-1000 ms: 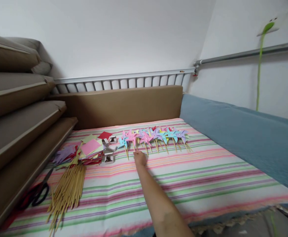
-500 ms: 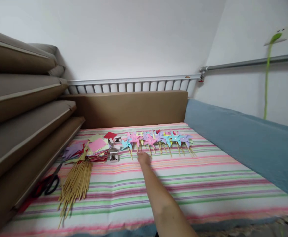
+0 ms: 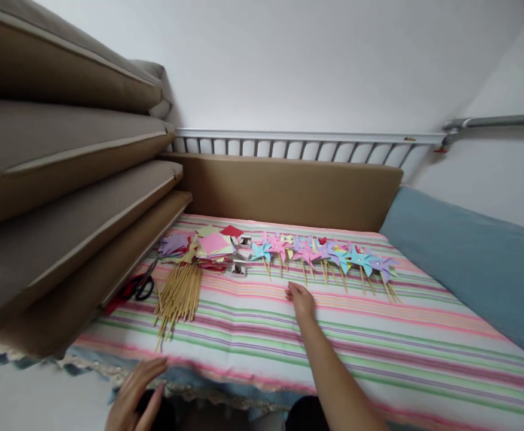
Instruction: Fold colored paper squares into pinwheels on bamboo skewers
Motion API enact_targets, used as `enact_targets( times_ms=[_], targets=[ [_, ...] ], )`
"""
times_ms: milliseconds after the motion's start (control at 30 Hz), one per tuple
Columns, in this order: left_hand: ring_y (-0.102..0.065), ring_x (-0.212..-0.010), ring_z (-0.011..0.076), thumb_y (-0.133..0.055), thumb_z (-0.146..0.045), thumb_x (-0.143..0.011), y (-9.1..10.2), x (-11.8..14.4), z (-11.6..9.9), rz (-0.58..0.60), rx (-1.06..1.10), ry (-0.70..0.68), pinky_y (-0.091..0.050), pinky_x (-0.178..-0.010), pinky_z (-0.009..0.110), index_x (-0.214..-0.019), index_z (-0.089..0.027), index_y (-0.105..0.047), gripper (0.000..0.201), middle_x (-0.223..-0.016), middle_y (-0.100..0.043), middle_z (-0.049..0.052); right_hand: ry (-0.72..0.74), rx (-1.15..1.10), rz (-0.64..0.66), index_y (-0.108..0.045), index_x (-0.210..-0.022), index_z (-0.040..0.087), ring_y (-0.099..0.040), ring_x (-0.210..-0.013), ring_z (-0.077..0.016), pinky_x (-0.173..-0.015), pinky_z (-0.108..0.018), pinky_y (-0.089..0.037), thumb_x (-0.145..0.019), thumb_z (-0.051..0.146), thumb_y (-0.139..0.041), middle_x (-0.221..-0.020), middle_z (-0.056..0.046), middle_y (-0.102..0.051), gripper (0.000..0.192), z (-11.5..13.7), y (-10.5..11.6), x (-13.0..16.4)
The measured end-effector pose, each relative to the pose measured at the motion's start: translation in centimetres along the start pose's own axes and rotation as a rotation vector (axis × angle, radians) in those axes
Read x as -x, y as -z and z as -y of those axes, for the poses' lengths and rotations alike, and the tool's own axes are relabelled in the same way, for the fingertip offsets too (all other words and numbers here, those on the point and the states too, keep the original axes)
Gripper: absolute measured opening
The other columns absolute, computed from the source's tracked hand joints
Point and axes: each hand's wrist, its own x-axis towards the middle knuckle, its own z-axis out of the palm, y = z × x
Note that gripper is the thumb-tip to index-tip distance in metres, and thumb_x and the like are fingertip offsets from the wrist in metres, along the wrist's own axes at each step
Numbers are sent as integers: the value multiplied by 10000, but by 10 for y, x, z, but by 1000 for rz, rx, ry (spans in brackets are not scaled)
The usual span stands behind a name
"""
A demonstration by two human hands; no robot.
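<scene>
On the striped cloth, my right hand [image 3: 302,301] is just in front of a row of paper pinwheels [image 3: 307,251] on thin sticks. Its fingers are loosely bent and a little apart, and I see nothing in them. Low at the front edge, my left hand [image 3: 137,392] has its fingers stretched out, with nothing in it. Nearest to that hand lies a bundle of thin wooden sticks [image 3: 180,296]. Behind the bundle are stacked coloured paper squares [image 3: 214,243] and small white open boxes [image 3: 238,267]. Black-handled scissors [image 3: 143,287] lie to the left of the sticks.
A stack of thick grey-brown cushions [image 3: 78,179] rises on the left. A brown padded panel [image 3: 284,191] closes the back, with a white radiator [image 3: 289,143] behind it. Blue padding [image 3: 463,269] borders the right side. The striped cloth [image 3: 262,359] ends in a frilled front edge.
The view has swung to the left and down. My right hand has drawn back from the pinwheel sticks toward me. My left hand has come into view at the bottom.
</scene>
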Motion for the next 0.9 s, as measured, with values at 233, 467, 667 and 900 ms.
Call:
enact_targets(
  times_ms=[233,467,667,900],
  targets=[
    [-631,-798,176,-489,-231,-845,-96,-132,-109,55,528,-203,-494,-728,298,-844,-185,-665,183,-810,-691,73,186,95,-22,-646,-746,121,-597,-495,-171,-478,-284,-476,-611,481,-628,-552,-42,-635,385,6,-1,18],
    [-614,-749,168,-534,-246,-816,-129,-178,-90,-64,772,46,-467,-716,289,-796,-171,-664,151,-764,-675,54,554,329,226,-682,-828,179,-627,-851,-214,-771,-349,-491,-748,382,-572,-852,-71,-684,244,79,-85,9],
    [-621,-696,128,-634,-277,-735,-102,-211,-45,-397,1193,455,-484,-696,260,-814,-164,-655,140,-733,-674,18,765,526,622,-704,-900,234,-557,-1079,-183,-991,-328,-376,-747,240,-602,-1084,-49,-652,184,118,-208,-4],
    [-616,-622,89,-698,-213,-650,-69,-225,-19,-561,1424,609,-492,-624,204,-759,-147,-645,138,-691,-665,-12,714,756,804,-645,-1104,189,-511,-1176,-238,-1022,-383,-359,-671,153,-627,-1273,-102,-559,435,101,-238,-10]
  ],
)
